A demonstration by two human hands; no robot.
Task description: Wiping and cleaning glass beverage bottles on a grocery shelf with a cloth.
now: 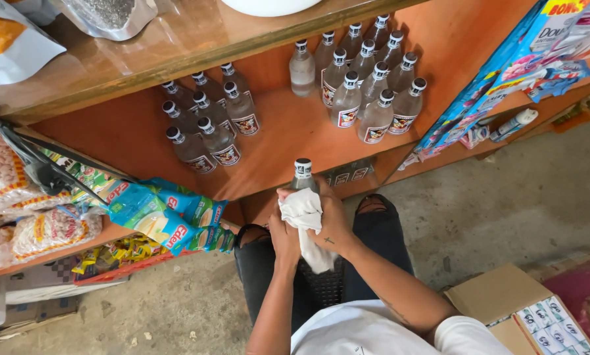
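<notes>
Both hands (311,227) closed around bottle (303,174) and cloth (305,213)

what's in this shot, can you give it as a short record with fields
setting: wooden shelf above a concrete floor
held: clear bottle, dark cap
left hand: grips the bottle from below
right hand: presses a white cloth on the bottle
on shelf: two groups of matching bottles
nearby: open cardboard box, lower right

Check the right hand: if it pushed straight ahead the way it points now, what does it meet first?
Likely the front edge of the orange shelf. The right hand wraps a white cloth around a clear bottle, pointing up-frame. Depth is unclear.
</notes>
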